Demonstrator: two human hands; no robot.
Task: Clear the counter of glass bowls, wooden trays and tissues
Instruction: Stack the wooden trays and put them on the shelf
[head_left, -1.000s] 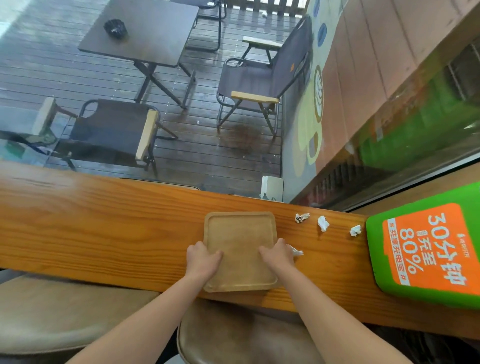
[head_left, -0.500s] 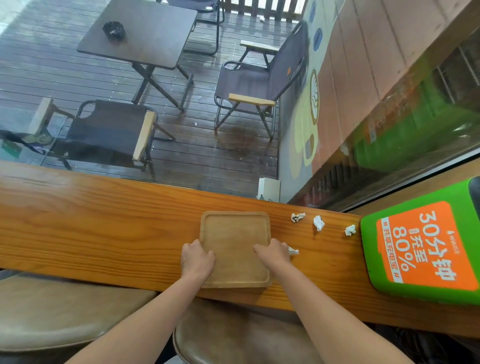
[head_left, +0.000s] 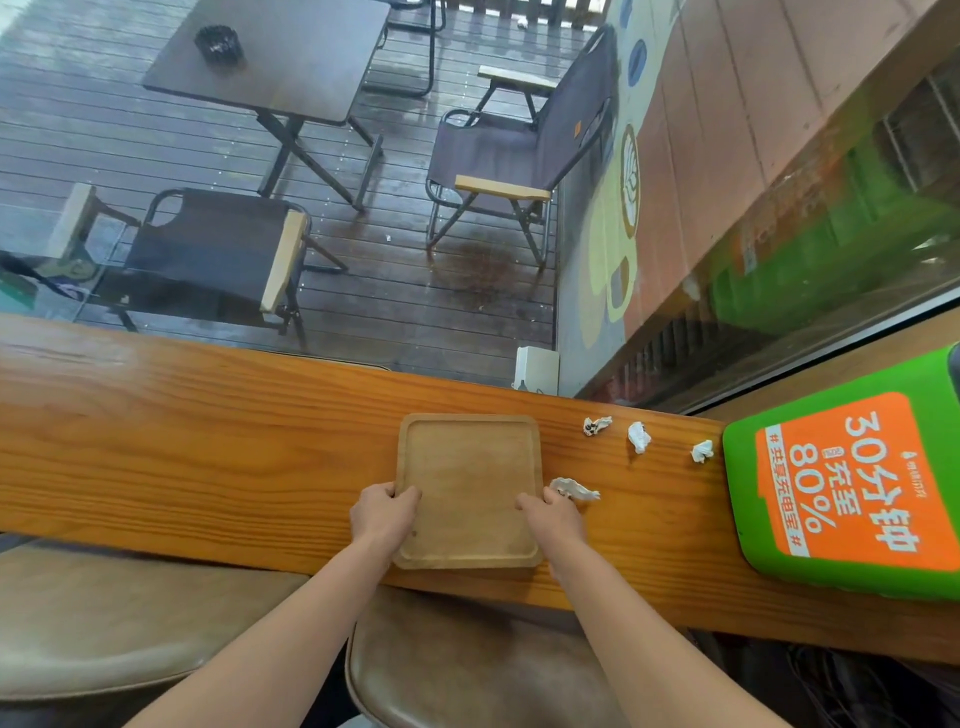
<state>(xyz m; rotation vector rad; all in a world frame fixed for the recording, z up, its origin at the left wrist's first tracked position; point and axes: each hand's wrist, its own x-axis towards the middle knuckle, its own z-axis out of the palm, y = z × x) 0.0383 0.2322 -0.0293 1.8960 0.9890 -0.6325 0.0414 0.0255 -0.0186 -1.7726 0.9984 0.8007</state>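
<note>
Squarely between the two hands lay the wooden tray (head_left: 467, 488) near the counter (head_left: 208, 441) front edge, left hand (head_left: 382, 512) and right hand (head_left: 550, 514) apparently clamped on its side rims, a crumpled tissue (head_left: 574, 488) touching the right fingers.

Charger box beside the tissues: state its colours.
Charger box: green, orange panel, white lettering; head view.

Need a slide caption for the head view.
Both hands grip a square wooden tray on the counter; crumpled white tissues alongside.
</note>
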